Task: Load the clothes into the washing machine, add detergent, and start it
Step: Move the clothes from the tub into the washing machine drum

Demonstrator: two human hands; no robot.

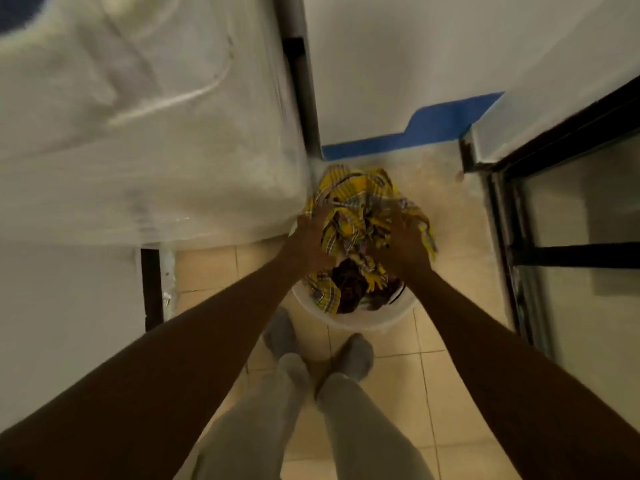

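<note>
Both my hands down in white basin (353, 323) on floor: left hand (310, 242), right hand (403, 244), fingers bunched into yellow plaid cloth (349, 209). Soft, light, floppy; I'd gather the middle.

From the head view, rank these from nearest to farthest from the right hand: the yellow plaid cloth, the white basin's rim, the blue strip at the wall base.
1. Yellow plaid cloth: under the right hand, which is gripping it.
2. White basin rim: just below the hand, on the floor near the feet.
3. Blue strip: farthest, up at the wall base beyond the basin.
</note>
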